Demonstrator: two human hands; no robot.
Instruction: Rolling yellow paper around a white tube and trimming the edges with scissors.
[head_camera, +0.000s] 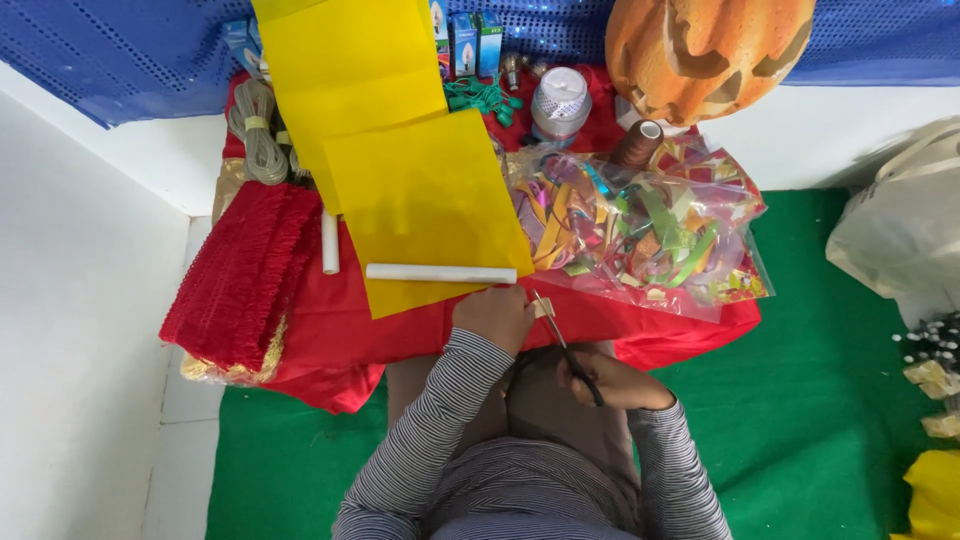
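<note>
Right hand (618, 380) grips scissors (566, 343), blades angled toward a small scrap (542, 308) pinched steady by left hand (492, 315) for cutting.

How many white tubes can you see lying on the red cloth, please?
2: one long white tube lies across the lower yellow sheet, just above the left hand; a shorter one lies beside the red fringe. Others may be hidden.

Home craft corner: green floor mat (800, 420), yellow paper sheets (420, 200), bagged paper scraps (650, 230), pumpkin decoration (700, 50).
</note>
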